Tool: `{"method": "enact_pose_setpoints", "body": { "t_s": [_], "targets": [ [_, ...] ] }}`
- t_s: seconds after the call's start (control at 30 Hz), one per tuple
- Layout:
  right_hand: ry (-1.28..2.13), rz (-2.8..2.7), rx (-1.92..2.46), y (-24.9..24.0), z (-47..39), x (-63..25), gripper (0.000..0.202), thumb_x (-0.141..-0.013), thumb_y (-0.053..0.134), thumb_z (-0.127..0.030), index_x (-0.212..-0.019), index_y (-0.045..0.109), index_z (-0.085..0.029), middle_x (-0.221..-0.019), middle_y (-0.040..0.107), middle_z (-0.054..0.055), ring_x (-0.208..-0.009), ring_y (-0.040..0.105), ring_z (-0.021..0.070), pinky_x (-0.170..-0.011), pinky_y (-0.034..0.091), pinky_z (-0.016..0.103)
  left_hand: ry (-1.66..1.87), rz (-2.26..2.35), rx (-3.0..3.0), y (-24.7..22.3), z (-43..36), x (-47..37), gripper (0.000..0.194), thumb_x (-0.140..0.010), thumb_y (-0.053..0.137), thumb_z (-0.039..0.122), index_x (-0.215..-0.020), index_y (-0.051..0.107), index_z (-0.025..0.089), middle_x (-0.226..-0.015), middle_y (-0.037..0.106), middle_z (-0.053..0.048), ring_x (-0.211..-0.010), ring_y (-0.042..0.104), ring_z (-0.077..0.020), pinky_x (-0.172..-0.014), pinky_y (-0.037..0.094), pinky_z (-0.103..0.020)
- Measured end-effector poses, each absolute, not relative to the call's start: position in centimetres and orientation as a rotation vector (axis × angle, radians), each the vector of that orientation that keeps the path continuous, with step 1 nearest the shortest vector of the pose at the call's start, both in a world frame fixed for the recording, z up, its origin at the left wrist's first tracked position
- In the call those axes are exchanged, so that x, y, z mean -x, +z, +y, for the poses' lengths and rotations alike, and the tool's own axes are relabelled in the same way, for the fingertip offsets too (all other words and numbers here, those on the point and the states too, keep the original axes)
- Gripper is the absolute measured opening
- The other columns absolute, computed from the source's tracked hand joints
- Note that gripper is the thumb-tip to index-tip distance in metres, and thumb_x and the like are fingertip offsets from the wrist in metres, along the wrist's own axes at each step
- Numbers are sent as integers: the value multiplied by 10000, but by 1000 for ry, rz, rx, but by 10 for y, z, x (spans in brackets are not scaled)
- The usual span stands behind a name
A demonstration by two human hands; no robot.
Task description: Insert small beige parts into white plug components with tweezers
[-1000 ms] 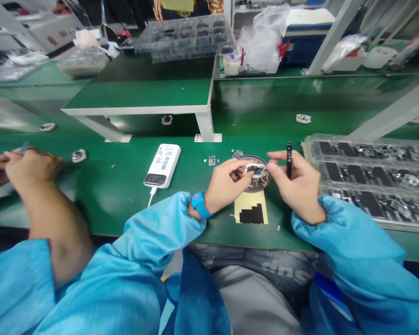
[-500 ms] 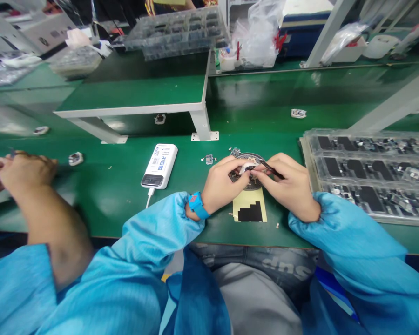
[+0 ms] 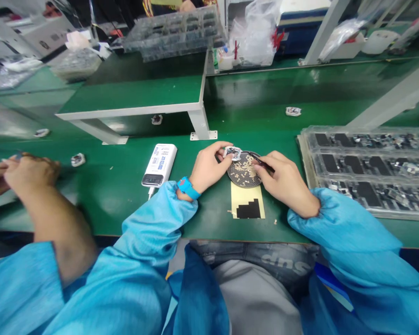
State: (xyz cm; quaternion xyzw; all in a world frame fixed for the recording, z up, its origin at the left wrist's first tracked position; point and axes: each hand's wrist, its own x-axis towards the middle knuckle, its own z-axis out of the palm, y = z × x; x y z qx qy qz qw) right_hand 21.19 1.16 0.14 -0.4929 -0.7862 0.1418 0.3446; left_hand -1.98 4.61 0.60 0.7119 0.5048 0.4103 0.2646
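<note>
Just right of the frame's centre, your left hand (image 3: 210, 166) pinches a small white-rimmed part (image 3: 233, 152) by the upper left edge of a round dark tray (image 3: 246, 185), while your right hand (image 3: 282, 180), fingers drawn together, grips a slender dark tool (image 3: 264, 164) at its upper right.

Electronics workshop; green bench (image 3: 125, 200); compartmented parts tray (image 3: 387, 214)

Near the frame's centre, the dark round plate (image 3: 246, 184) looks matt and pitted; the green bench (image 3: 209, 216) is smooth, glossy; at right, the clear compartmented tray (image 3: 391, 214) is shiny plastic; the light-blue sleeves (image 3: 352, 230) are creased cloth.
</note>
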Motion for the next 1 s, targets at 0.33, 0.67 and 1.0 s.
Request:
{"method": "enact_pose_setpoints", "body": {
  "t_s": [0.33, 0.67, 1.0],
  "targets": [
    [541, -1950, 1050, 17, 1, -203, 264, -1029, 545, -350, -1202, 719, -252, -1187, 747, 58, -1080, 699, 212, -934, 542, 354, 691, 1634, -2034, 18, 167, -6, 441, -919, 615, 357, -1280, 665, 109, -1056, 720, -142, -965, 678, -267, -911, 527, -407],
    [589, -1886, 894, 27, -2, -207, 268, -1049, 479, -359, -932, 652, -191, -845, 671, 44, -772, 609, 157, -748, 472, 289, 314, 1477, -2376, 2, 250, -152, 788, -861, 726, 466, -1516, 457, 119, -1528, 449, -238, -1407, 411, -418, -1147, 325, -549],
    [1302, -1326, 1029, 16, 3, -201, 448, -1005, 486, -562, -807, 624, -184, -648, 601, -15, -561, 551, 104, -548, 438, 237, 696, 1171, -1803, 9, 217, -137, 377, -710, 862, 210, -999, 646, 99, -1000, 710, -108, -956, 658, -212, -891, 499, -328]
  ]
}}
